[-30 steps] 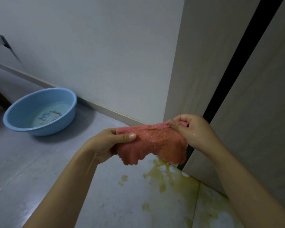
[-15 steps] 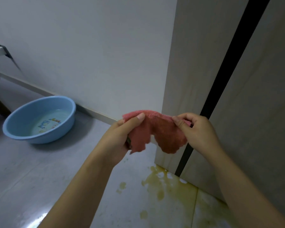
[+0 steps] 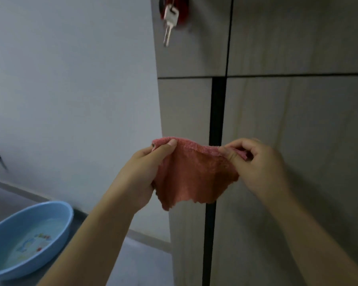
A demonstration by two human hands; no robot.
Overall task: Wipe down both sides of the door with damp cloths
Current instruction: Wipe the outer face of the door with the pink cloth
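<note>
A pink cloth [image 3: 194, 174] hangs spread between my two hands in front of the door [image 3: 298, 110]. My left hand [image 3: 141, 174] pinches its upper left corner with thumb on top. My right hand [image 3: 258, 164] grips the upper right corner. The door is a pale wood-grain panel with a black vertical strip [image 3: 215, 120] and thin dark seams. The cloth is held a little away from the door face; whether it touches I cannot tell.
A key [image 3: 170, 23] dangles from a red fob on the door's lock at the top. A blue basin [image 3: 29, 240] with water sits on the grey floor at the lower left, below a plain white wall [image 3: 70, 89].
Both hands have lifted the cloth upward and spread it wider. My view has tilted up: the key has come into sight and the yellow floor stains have dropped out.
</note>
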